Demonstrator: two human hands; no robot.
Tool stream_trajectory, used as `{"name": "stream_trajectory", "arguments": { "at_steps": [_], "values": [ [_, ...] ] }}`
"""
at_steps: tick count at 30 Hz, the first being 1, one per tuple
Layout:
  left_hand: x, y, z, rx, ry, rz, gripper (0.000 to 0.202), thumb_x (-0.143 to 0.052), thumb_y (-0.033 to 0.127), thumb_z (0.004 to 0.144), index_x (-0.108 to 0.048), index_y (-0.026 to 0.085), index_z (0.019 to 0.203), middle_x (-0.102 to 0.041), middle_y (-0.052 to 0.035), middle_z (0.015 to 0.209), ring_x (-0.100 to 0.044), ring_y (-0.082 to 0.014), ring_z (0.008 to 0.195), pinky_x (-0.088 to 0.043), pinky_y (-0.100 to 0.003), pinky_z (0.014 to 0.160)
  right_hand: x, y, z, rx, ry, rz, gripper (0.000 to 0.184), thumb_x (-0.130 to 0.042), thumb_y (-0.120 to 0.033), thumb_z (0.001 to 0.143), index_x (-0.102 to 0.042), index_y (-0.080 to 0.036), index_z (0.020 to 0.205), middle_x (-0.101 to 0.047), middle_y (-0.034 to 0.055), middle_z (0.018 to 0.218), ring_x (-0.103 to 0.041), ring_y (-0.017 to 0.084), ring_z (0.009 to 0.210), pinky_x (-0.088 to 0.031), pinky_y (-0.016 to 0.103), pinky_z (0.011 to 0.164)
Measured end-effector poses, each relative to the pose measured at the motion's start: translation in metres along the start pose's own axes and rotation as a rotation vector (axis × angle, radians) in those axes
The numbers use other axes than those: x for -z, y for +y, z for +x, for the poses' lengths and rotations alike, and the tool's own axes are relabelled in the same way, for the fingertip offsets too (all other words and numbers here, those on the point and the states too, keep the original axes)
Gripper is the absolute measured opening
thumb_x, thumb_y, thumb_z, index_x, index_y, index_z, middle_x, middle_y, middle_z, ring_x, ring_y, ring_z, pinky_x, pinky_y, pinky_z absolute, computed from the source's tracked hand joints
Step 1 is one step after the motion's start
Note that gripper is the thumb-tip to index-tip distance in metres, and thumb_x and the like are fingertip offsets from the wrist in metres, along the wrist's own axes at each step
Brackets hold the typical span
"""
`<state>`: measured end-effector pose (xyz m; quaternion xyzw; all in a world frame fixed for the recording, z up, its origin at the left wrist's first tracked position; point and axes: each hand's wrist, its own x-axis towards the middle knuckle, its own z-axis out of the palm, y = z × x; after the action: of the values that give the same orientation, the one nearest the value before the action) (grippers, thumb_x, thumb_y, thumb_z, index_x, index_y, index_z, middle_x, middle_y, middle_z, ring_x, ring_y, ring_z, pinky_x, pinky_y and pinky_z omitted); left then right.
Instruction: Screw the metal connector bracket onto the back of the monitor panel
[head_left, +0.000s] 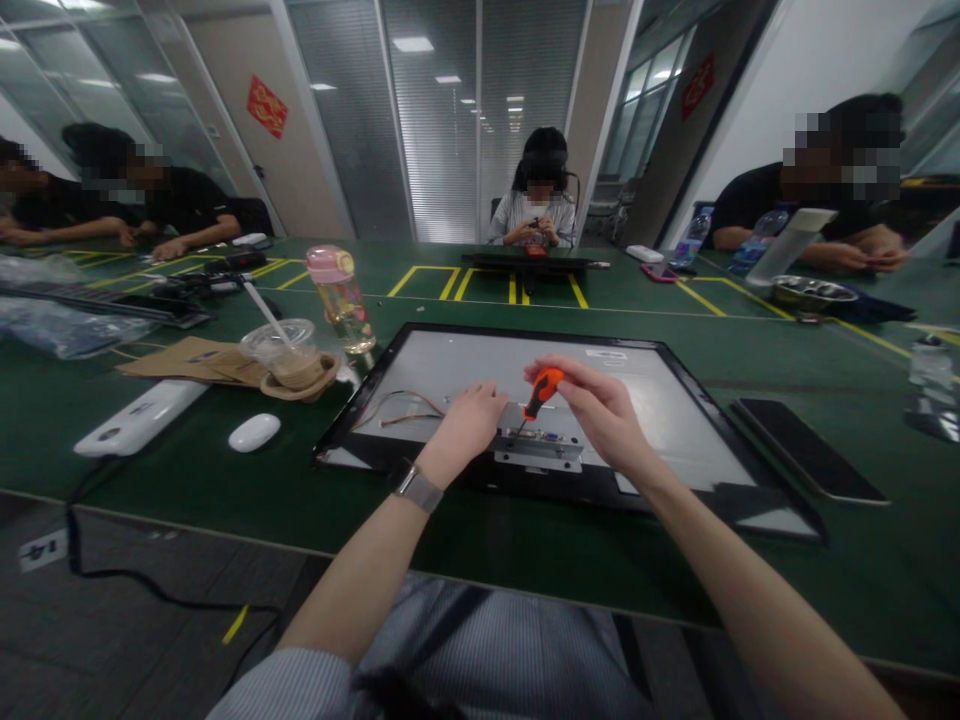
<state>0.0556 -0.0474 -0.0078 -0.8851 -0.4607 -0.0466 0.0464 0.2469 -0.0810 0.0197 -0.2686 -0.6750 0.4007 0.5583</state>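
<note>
your right hand [600,405] pinches screwdriver [543,393], tip down at strip [540,453] on panel [487,358], flat on surface [285,490]. left hand [469,425] by strip; you cannot tell if it pinches. screwdriver likely light, stiff: hold fat end. panel likely thin, easy to crack: hold edges.

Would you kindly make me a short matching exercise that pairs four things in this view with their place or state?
Things
1. Screwdriver
2. Left hand
3. White oval object
4. Dark flat slab

Places or states
A. On the table, right of the framed panel
B. Has a silvery band at its wrist
C. On the table, left of the framed panel
D. Orange and black handle, held in the right hand

Pairs: 1-D, 2-B, 3-C, 4-A
</note>
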Motion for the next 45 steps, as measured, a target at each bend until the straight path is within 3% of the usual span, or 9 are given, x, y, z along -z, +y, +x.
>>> {"name": "stream_trajectory", "arguments": {
  "at_steps": [4, 8, 14, 19, 26, 35, 41, 45],
  "values": [
    [0.003, 0.001, -0.001, 0.008, -0.006, -0.011, 0.031, -0.040, 0.005, 0.095, -0.062, 0.015, 0.115, -0.060, -0.0116, 0.111, -0.058, -0.0245, 0.099, -0.049, -0.037, 0.088, -0.002, -0.003, 0.000, -0.021, 0.012, -0.008, 0.024, -0.060, -0.030, 0.095, -0.072, -0.033, 0.116, -0.072, 0.0024, 0.105, -0.066, 0.022, 0.105, -0.051, 0.046, 0.097],
    [0.005, 0.002, -0.001, 0.022, -0.016, -0.020, 0.031, -0.040, 0.004, 0.094, -0.062, 0.016, 0.112, -0.060, -0.0115, 0.112, -0.058, -0.0244, 0.100, -0.049, -0.037, 0.087, -0.005, -0.010, 0.002, 0.039, 0.027, -0.073, 0.016, -0.071, -0.027, 0.087, -0.076, -0.032, 0.101, -0.067, 0.0015, 0.101, -0.063, 0.020, 0.095, -0.053, 0.039, 0.087],
    [0.005, 0.003, 0.000, 0.033, -0.032, 0.005, 0.031, -0.041, 0.005, 0.094, -0.062, 0.016, 0.113, -0.060, -0.0116, 0.111, -0.058, -0.0248, 0.100, -0.049, -0.037, 0.087, -0.004, -0.009, 0.002, 0.065, 0.028, -0.092, 0.012, -0.065, -0.031, 0.092, -0.076, -0.031, 0.098, -0.065, 0.0022, 0.098, -0.061, 0.020, 0.093, -0.052, 0.038, 0.082],
    [0.003, 0.002, 0.000, 0.010, -0.012, 0.005, 0.033, -0.039, 0.005, 0.095, -0.062, 0.016, 0.116, -0.060, -0.0111, 0.110, -0.059, -0.0250, 0.098, -0.049, -0.038, 0.088, -0.002, -0.005, 0.001, 0.002, 0.008, -0.071, 0.021, -0.057, -0.036, 0.098, -0.071, -0.032, 0.112, -0.070, 0.0035, 0.105, -0.065, 0.021, 0.097, -0.053, 0.041, 0.090],
    [0.007, 0.003, -0.001, 0.013, -0.024, -0.023, 0.033, -0.037, 0.005, 0.095, -0.061, 0.015, 0.116, -0.060, -0.0133, 0.113, -0.059, -0.0253, 0.100, -0.048, -0.039, 0.090, 0.000, -0.003, 0.001, -0.017, -0.007, 0.002, 0.020, -0.053, -0.037, 0.100, -0.071, -0.034, 0.108, -0.072, 0.0022, 0.110, -0.065, 0.023, 0.108, -0.049, 0.046, 0.101],
    [0.003, 0.001, 0.000, 0.026, -0.021, -0.012, 0.032, -0.039, 0.004, 0.093, -0.062, 0.016, 0.113, -0.060, -0.0107, 0.110, -0.058, -0.0234, 0.097, -0.049, -0.036, 0.087, -0.003, -0.006, 0.002, 0.047, 0.000, -0.055, 0.012, -0.071, -0.029, 0.087, -0.075, -0.033, 0.099, -0.065, 0.0013, 0.098, -0.062, 0.020, 0.094, -0.054, 0.039, 0.084],
    [0.002, 0.001, 0.000, 0.010, -0.013, 0.003, 0.031, -0.041, 0.005, 0.093, -0.062, 0.016, 0.114, -0.060, -0.0118, 0.111, -0.059, -0.0250, 0.099, -0.050, -0.038, 0.087, -0.002, -0.004, 0.002, 0.042, 0.018, -0.061, 0.020, -0.056, -0.039, 0.097, -0.075, -0.033, 0.102, -0.068, 0.0037, 0.106, -0.063, 0.024, 0.104, -0.051, 0.045, 0.094],
    [0.003, 0.002, 0.000, 0.015, -0.016, 0.010, 0.033, -0.041, 0.004, 0.093, -0.061, 0.016, 0.116, -0.060, -0.0123, 0.112, -0.059, -0.0251, 0.100, -0.049, -0.038, 0.089, 0.000, -0.003, 0.000, -0.014, -0.003, -0.005, 0.022, -0.056, -0.040, 0.097, -0.073, -0.032, 0.109, -0.073, 0.0030, 0.102, -0.067, 0.024, 0.102, -0.052, 0.047, 0.096]
  ]
}}
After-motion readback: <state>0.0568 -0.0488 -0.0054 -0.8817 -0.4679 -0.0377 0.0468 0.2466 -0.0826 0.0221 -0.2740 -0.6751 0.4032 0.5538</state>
